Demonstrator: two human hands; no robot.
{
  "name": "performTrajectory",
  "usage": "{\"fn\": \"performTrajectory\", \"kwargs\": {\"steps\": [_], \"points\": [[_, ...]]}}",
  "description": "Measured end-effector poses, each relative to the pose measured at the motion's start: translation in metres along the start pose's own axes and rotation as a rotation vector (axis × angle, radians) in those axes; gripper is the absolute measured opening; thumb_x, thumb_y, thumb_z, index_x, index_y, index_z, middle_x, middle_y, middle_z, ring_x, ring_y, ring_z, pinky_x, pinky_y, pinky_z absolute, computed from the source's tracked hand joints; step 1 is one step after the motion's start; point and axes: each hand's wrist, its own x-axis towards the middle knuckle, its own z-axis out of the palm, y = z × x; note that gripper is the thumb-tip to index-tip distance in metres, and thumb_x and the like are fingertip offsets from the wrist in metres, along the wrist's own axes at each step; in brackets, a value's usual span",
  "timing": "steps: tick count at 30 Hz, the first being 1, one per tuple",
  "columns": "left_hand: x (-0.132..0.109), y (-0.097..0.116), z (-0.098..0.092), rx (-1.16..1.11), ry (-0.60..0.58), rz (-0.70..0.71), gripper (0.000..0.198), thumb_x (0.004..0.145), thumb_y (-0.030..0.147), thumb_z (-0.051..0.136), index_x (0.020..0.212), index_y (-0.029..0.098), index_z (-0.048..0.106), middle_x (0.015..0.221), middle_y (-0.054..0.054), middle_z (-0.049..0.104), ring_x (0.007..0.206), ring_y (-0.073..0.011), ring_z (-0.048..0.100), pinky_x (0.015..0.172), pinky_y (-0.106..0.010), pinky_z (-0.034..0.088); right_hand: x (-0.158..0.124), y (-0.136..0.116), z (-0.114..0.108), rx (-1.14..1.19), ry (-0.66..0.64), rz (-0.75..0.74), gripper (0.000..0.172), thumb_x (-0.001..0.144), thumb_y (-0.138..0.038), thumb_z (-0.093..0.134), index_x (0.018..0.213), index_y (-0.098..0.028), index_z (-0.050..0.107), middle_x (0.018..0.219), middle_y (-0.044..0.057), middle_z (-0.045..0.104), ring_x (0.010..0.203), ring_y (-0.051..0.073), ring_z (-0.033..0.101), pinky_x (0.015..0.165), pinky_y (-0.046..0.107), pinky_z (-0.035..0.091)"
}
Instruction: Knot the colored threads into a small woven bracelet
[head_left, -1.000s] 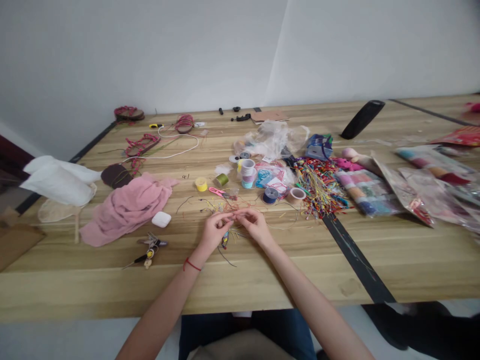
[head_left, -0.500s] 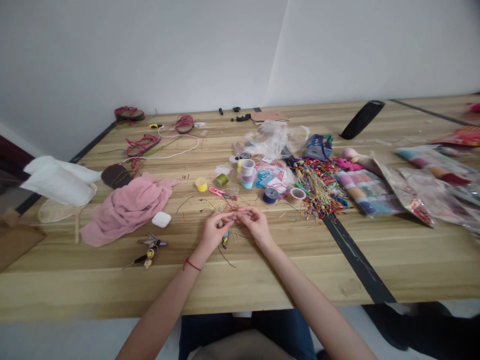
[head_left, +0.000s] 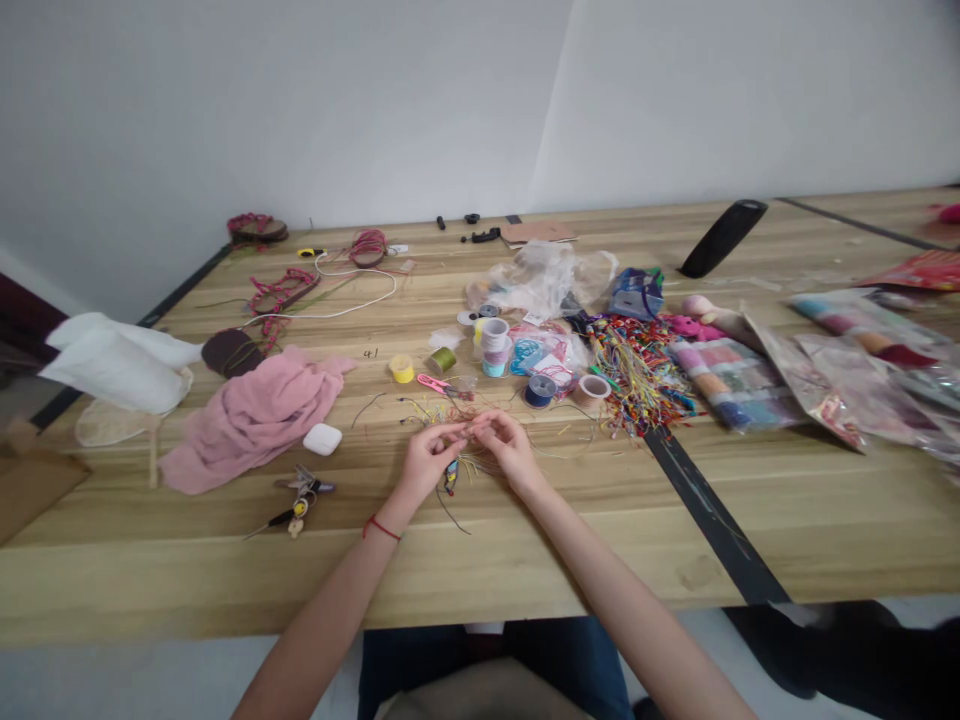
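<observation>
While both your grips pinch the thin cords [head_left: 471, 431] at the fingertips, left hand [head_left: 426, 462] and right hand [head_left: 510, 447] meet just near-left of the blue spool [head_left: 538, 390] | loose ends trail over the tabletop [head_left: 525, 545] nearer you than that spool | pink cloth [head_left: 251, 415] well left of it | judged: knotting barely begun, most strands unworked
</observation>
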Motion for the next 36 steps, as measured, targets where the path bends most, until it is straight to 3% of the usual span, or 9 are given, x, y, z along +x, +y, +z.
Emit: {"fn": "performTrajectory", "kwargs": {"steps": [11,14,21,28,36], "points": [[0.001,0.000,-0.001,-0.006,-0.016,-0.037,0.040,0.071,0.036,0.075,0.103,0.013,0.072,0.076,-0.004,0.064,0.050,-0.0050,0.040,0.043,-0.018,0.028,0.000,-0.009,-0.001,-0.027,-0.018,0.029,0.028,0.070,-0.046,0.074,0.084,-0.024,0.064,0.076,0.002,0.070,0.073,0.020,0.065,0.071,0.034,0.054],[0.000,0.003,-0.001,0.068,-0.007,0.009,0.037,0.074,0.037,0.073,0.103,0.014,0.073,0.074,-0.002,0.062,0.047,-0.0042,0.035,0.042,-0.019,0.025,0.000,-0.009,0.000,0.017,-0.003,0.055,0.027,0.072,-0.045,0.073,0.087,-0.024,0.065,0.078,0.002,0.070,0.074,0.019,0.066,0.068,0.031,0.054],[-0.004,0.016,0.000,0.272,0.014,0.181,0.025,0.077,0.030,0.070,0.098,0.018,0.074,0.074,-0.001,0.062,0.047,-0.0049,0.037,0.045,-0.019,0.031,0.001,-0.005,-0.001,0.064,-0.012,0.071,0.035,0.059,-0.030,0.083,0.086,-0.024,0.063,0.079,-0.001,0.069,0.070,0.017,0.069,0.073,0.032,0.056],[-0.004,0.007,0.000,0.348,0.009,0.225,0.022,0.078,0.019,0.066,0.099,0.016,0.073,0.076,0.000,0.061,0.048,-0.0042,0.037,0.047,-0.017,0.033,0.002,-0.001,0.002,0.003,-0.038,0.051,0.034,0.055,-0.038,0.085,0.065,-0.022,0.057,0.069,0.000,0.068,0.069,0.019,0.068,0.069,0.033,0.056],[-0.005,0.007,0.003,0.385,0.007,0.253,0.021,0.078,0.015,0.064,0.097,0.015,0.073,0.072,0.001,0.058,0.048,-0.0045,0.036,0.048,-0.016,0.034,0.002,0.000,0.004,-0.047,-0.016,0.035,0.039,0.053,-0.045,0.086,0.063,-0.023,0.055,0.063,-0.001,0.065,0.065,0.020,0.067,0.064,0.033,0.055]]}}
